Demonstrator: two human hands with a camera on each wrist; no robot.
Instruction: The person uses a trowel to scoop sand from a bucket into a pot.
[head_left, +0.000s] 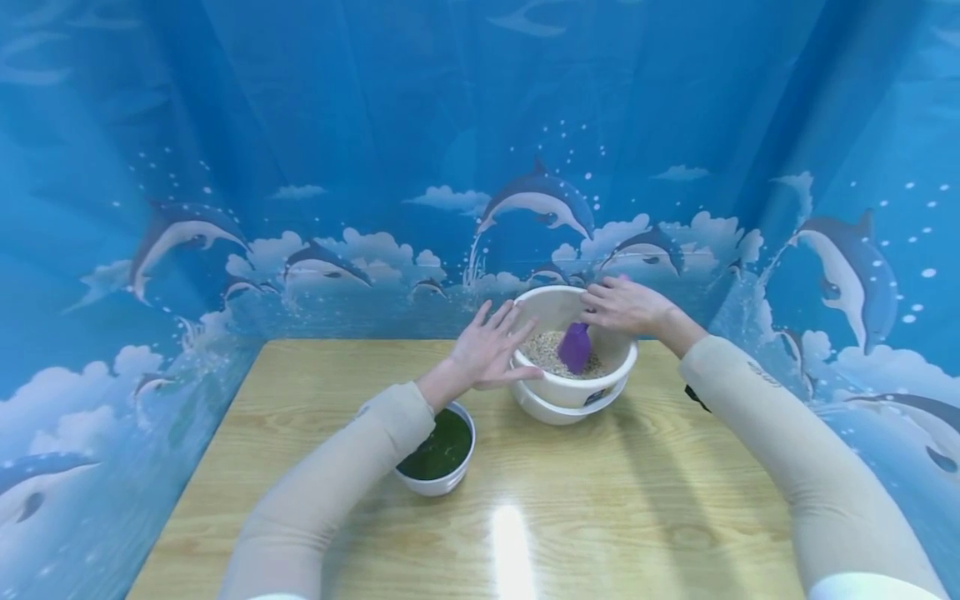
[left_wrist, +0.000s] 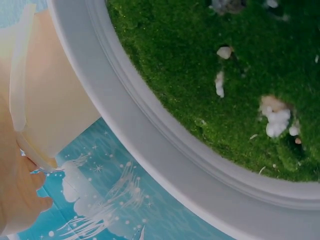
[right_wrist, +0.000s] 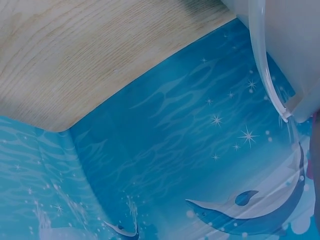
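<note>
Right grip point(head_left: 624, 307): purple scoop point(head_left: 575, 348) just below, apparently pinched.

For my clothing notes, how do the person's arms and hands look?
The left hand and right hand are ungloved. Both sleeves are beige, with white fabric at the upper ends; the right has a small dark marking and something black underneath.

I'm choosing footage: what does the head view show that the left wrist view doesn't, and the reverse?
Only the head view shows the purple scoop, the right hand holding it, and the grains in the white bucket. Only the left wrist view shows distinct white lumps on the green stuff. Both show the left hand, the green stuff's bowl and the blue curtain.
</note>
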